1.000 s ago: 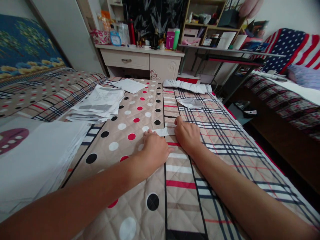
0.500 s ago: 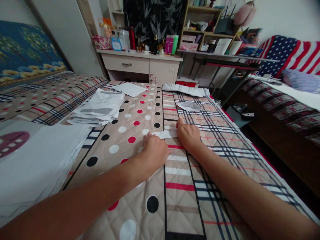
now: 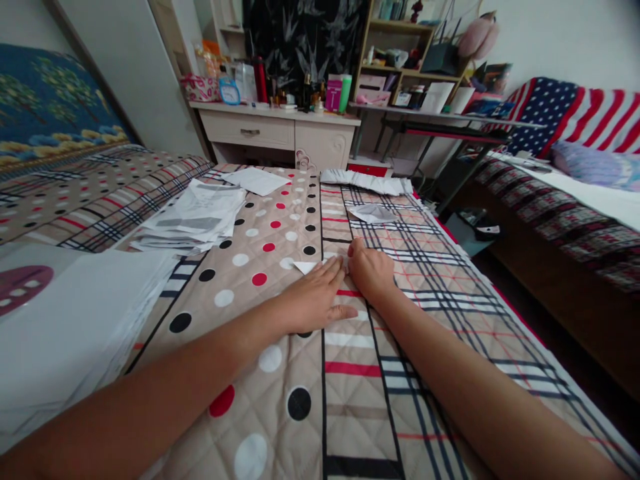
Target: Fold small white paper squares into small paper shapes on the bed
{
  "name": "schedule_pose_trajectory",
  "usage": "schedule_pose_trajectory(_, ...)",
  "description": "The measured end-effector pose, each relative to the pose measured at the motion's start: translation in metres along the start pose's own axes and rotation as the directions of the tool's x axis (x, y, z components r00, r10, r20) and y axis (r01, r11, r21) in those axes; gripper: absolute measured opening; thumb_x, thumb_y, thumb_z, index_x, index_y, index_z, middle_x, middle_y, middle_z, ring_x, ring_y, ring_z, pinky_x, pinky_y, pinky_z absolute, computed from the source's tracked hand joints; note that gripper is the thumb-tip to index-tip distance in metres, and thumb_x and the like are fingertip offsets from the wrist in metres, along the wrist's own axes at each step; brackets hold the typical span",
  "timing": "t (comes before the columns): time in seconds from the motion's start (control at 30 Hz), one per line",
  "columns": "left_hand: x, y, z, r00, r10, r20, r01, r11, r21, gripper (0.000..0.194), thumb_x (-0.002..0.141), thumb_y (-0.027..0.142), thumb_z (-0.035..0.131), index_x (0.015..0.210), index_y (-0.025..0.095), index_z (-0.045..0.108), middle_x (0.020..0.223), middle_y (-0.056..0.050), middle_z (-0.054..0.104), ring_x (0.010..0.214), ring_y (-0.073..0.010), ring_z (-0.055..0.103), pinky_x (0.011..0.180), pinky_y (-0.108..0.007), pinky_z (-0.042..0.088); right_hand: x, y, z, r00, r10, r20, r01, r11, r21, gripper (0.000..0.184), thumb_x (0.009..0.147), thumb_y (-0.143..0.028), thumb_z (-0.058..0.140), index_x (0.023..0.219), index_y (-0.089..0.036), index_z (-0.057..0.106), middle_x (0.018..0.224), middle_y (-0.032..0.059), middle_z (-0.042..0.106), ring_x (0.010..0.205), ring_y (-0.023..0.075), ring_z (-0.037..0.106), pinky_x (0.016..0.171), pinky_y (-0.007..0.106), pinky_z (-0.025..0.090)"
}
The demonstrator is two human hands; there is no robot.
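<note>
On the beige quilted bedspread [image 3: 267, 403] printed with dots and stripes, a narrow flat strip of white paper [image 3: 304, 267] lies partly under the left hand [image 3: 317, 300], whose fingers stretch out flat over it, thumb spread, gripping nothing, seemingly to keep the thin sheet smooth on soft padding. The right hand [image 3: 371, 270] curls its fingers in at the strip's right end, perhaps to pin it, though whether they pinch the paper cannot be told; well beyond lies a long ridged bundle of white paper [image 3: 367, 181], its surface crinkled
</note>
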State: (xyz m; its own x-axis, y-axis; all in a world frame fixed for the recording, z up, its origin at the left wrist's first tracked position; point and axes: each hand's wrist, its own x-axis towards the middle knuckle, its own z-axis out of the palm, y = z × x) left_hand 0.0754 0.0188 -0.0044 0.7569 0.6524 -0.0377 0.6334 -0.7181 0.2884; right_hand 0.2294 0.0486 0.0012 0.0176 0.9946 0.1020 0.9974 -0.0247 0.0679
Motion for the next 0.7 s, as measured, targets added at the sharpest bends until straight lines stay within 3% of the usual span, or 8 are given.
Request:
schedule_pose_trajectory(0.27, -0.013, -0.009, -0.022, 0.988, -0.100, 0.118, 0.097, 0.995, 0.033, 0.082, 0.091, 0.056, 0.038, 0.150, 0.003, 0.017, 0.156, -0.024, 0.003, 0.147, -0.0280, 0.002, 0.117, -0.041, 0.016, -0.002, 0.001, 0.004, 0.998, 0.031, -0.058, -0.027, 0.997, 0.066, 0.024, 0.094, -0.021, 0.035, 0.112, -0.018, 0.051, 0.085, 0.0105, 0.072, 0.081, 0.0244, 0.069, 0.068, 0.030, 0.044)
schedule_pose_trajectory(0.37, -0.017, -0.003, -0.024, 0.976, -0.165, 0.143, 0.148, 0.981, 0.123, 0.081, 0.090, 0.052, 0.044, 0.147, -0.002, 0.023, 0.155, -0.026, 0.006, 0.147, -0.0304, 0.006, 0.116, -0.040, 0.018, -0.006, -0.001, 0.003, 0.994, 0.033, -0.101, -0.022, 0.994, 0.110, 0.027, 0.096, -0.033, 0.035, 0.110, -0.017, 0.052, 0.088, 0.0107, 0.072, 0.081, 0.0244, 0.069, 0.068, 0.030, 0.044)
schedule_pose_trajectory(0.47, -0.020, 0.007, -0.024, 0.974, -0.213, 0.075, 0.193, 0.959, 0.207, 0.078, 0.086, 0.051, 0.054, 0.139, -0.005, 0.039, 0.150, -0.031, 0.022, 0.144, -0.0352, 0.018, 0.113, -0.043, 0.026, -0.010, 0.000, 0.001, 0.991, 0.010, -0.136, 0.015, 0.983, 0.180, 0.041, 0.090, -0.053, 0.045, 0.105, -0.016, 0.055, 0.097, 0.0117, 0.070, 0.087, 0.0245, 0.067, 0.072, 0.030, 0.044)
schedule_pose_trajectory(0.53, -0.021, 0.009, -0.027, 0.970, -0.243, 0.003, 0.236, 0.946, 0.222, 0.066, 0.084, 0.048, 0.058, 0.128, -0.001, 0.054, 0.144, -0.031, 0.038, 0.138, -0.0372, 0.035, 0.106, -0.044, 0.036, -0.012, 0.003, 0.002, 0.990, -0.014, -0.142, 0.049, 0.968, 0.245, 0.045, 0.082, -0.059, 0.054, 0.101, -0.018, 0.058, 0.099, 0.0102, 0.069, 0.086, 0.0240, 0.066, 0.071, 0.030, 0.043)
schedule_pose_trajectory(0.63, -0.018, -0.003, -0.038, 0.948, -0.306, -0.086, 0.316, 0.938, 0.145, 0.033, 0.084, 0.043, 0.058, 0.094, 0.016, 0.073, 0.115, -0.017, 0.068, 0.108, -0.0306, 0.063, 0.090, -0.040, 0.048, -0.010, 0.009, 0.006, 0.989, -0.048, -0.143, 0.104, 0.901, 0.421, 0.036, 0.078, -0.053, 0.062, 0.093, -0.020, 0.061, 0.086, 0.0047, 0.069, 0.077, 0.0205, 0.064, 0.066, 0.028, 0.041)
schedule_pose_trajectory(0.7, -0.012, -0.019, -0.047, 0.916, -0.329, -0.228, 0.348, 0.936, 0.047, 0.022, 0.079, 0.041, 0.064, 0.088, 0.023, 0.074, 0.102, -0.008, 0.073, 0.098, -0.0261, 0.066, 0.085, -0.037, 0.049, -0.008, 0.011, 0.009, 0.985, -0.055, -0.161, 0.141, 0.794, 0.591, 0.027, 0.079, -0.045, 0.062, 0.087, -0.020, 0.061, 0.075, 0.0007, 0.066, 0.068, 0.0166, 0.061, 0.062, 0.025, 0.040)
